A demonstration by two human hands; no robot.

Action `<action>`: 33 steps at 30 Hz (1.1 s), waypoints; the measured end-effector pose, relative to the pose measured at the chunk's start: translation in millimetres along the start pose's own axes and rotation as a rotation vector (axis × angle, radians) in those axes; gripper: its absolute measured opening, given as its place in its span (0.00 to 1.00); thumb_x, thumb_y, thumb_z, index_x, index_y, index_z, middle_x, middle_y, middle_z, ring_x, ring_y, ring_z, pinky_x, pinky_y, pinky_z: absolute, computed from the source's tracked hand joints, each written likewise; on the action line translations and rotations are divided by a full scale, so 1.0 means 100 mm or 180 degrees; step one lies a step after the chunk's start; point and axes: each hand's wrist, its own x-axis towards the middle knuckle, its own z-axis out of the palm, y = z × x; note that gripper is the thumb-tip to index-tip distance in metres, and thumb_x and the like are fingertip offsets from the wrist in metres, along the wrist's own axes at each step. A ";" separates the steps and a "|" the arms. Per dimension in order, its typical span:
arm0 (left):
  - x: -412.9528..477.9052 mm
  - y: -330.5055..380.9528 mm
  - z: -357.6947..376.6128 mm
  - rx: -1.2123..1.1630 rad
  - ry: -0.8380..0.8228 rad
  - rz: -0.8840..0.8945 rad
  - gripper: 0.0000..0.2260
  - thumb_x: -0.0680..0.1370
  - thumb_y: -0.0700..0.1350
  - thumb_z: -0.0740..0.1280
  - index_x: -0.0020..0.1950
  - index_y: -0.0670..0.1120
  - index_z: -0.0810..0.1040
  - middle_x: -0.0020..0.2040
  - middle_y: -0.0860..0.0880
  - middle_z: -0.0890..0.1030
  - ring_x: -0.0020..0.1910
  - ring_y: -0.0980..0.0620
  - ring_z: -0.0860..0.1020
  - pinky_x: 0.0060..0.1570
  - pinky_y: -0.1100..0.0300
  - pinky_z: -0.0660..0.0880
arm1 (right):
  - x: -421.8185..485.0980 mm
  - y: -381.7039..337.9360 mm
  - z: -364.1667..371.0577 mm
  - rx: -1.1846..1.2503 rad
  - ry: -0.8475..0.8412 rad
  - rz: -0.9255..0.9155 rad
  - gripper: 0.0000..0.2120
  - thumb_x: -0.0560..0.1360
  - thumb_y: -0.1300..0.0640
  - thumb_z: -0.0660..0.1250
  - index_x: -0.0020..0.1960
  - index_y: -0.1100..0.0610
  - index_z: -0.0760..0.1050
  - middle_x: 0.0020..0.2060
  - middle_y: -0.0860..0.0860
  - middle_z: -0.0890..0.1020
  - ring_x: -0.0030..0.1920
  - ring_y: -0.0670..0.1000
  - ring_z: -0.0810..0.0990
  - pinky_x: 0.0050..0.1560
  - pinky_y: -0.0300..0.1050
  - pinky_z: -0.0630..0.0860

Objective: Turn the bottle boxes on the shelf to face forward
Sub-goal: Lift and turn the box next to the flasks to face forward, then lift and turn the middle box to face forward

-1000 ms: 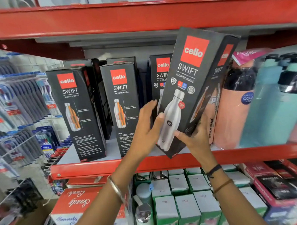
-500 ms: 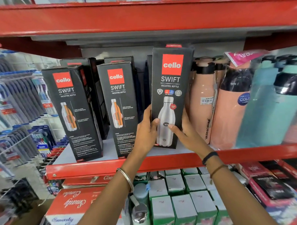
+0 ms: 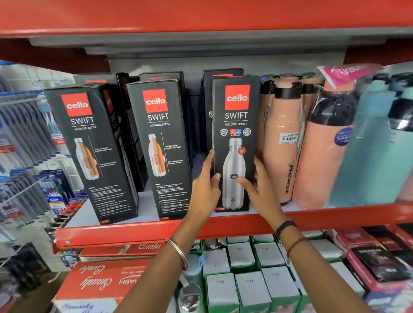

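Head view: rightmost black bottle box (image 3: 235, 143) stands upright on the red shelf (image 3: 156, 229), front facing out. Left hand (image 3: 206, 192) and right hand (image 3: 261, 189) grip its lower sides. Peach bottles (image 3: 283, 141) crowd just right of it; two boxes (image 3: 160, 146) stand left, well apart.

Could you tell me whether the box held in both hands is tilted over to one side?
No, the held box stands upright on the shelf, with the left hand and right hand on its sides.
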 end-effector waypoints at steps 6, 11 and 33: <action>-0.21 -0.03 0.00 -0.0013 0.0081 -0.0054 0.23 0.83 0.50 0.55 0.77 0.56 0.54 0.37 0.65 0.67 0.33 0.77 0.72 0.40 0.78 0.69 | -0.26 -0.10 -0.08 0.0006 0.0088 0.0259 0.24 0.80 0.52 0.59 0.74 0.55 0.62 0.69 0.50 0.71 0.69 0.47 0.70 0.65 0.29 0.66; -0.53 0.06 -0.20 -0.0039 0.0716 0.0725 0.20 0.82 0.50 0.54 0.72 0.46 0.67 0.68 0.52 0.74 0.68 0.62 0.70 0.67 0.64 0.67 | -0.56 -0.45 0.09 -0.0099 0.1348 -0.0650 0.17 0.79 0.54 0.60 0.66 0.59 0.71 0.62 0.50 0.75 0.64 0.38 0.71 0.65 0.32 0.66; -0.43 -0.24 -1.33 -0.1496 -0.0161 -0.0794 0.33 0.71 0.73 0.42 0.70 0.61 0.64 0.76 0.50 0.64 0.75 0.50 0.63 0.73 0.52 0.63 | -0.24 -1.02 1.59 -0.0706 0.0689 0.0428 0.54 0.61 0.47 0.79 0.75 0.61 0.50 0.69 0.58 0.70 0.67 0.60 0.72 0.61 0.51 0.73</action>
